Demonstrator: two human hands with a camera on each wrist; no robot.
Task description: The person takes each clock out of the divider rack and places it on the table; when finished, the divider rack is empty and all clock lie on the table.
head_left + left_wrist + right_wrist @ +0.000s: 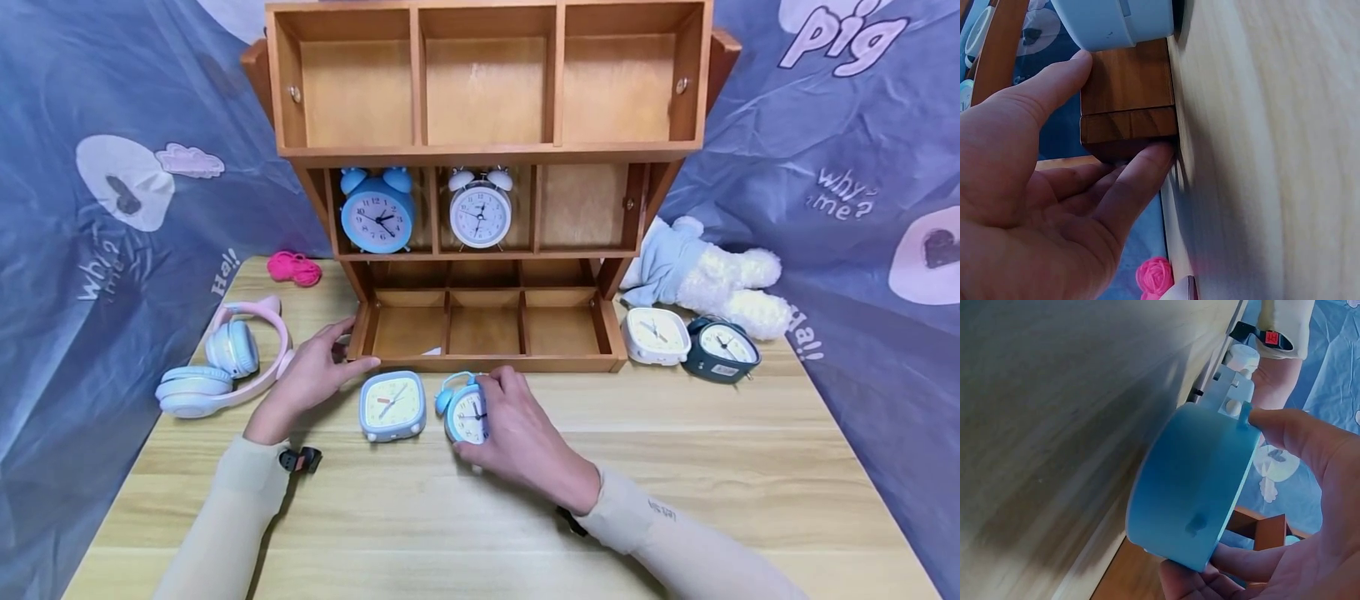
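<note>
In the head view my right hand [525, 433] grips a small blue twin-bell alarm clock [465, 417], its face partly hidden by the hand. The right wrist view shows thumb and fingertips on opposite sides of its round blue case [1191, 481], close to the tabletop; contact cannot be told. My left hand [318, 367] holds the lower left front corner of the wooden shelf [487, 364]. From the left wrist, the thumb lies against one side of that wooden corner [1129, 81] and fingers against another. Between the hands sits a blue-rimmed square clock [392, 406].
On the middle tier stand a large blue alarm clock [377, 218] and a white one [480, 214]. Headphones [225, 367] and pink yarn [294, 268] lie left. At right are a white clock [657, 336], a dark green clock [722, 350] and a plush toy [705, 271].
</note>
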